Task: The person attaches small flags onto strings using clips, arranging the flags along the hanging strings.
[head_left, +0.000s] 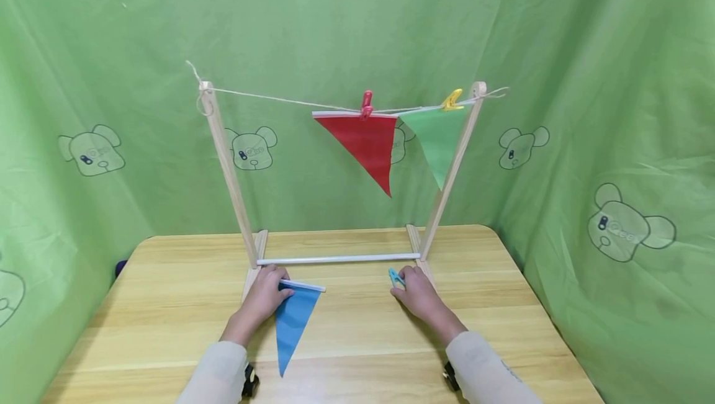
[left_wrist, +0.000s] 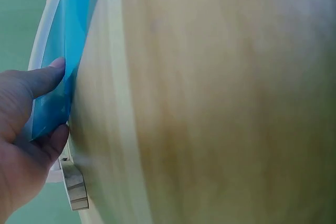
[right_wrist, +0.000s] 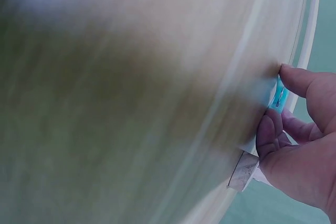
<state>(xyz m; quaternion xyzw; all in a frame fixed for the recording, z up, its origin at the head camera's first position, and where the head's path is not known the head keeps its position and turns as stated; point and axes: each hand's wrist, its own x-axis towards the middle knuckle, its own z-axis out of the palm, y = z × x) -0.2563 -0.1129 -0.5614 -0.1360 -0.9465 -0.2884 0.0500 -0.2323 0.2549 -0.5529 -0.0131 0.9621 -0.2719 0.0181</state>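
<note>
My left hand (head_left: pixel 267 295) pinches a blue triangular pennant (head_left: pixel 296 320) near one end of its white top edge (head_left: pixel 310 286). The pennant's point hangs toward the front of the table. In the left wrist view the thumb lies over the blue cloth (left_wrist: pixel 52 103). To the right, my right hand (head_left: pixel 418 295) holds a light blue clothespin (head_left: pixel 395 278) between thumb and fingers, low over the table. The right wrist view shows the clothespin (right_wrist: pixel 280 95) partly covered by the fingertips.
Beyond the hands stands a wooden frame with a left post (head_left: pixel 229 174), a right post (head_left: pixel 454 187) and a white crossbar (head_left: pixel 341 259). On its string (head_left: pixel 268 98) hang a red pennant (head_left: pixel 368 143) under a red clothespin (head_left: pixel 366 105) and a green pennant (head_left: pixel 438 137) under a yellow clothespin (head_left: pixel 451 100).
</note>
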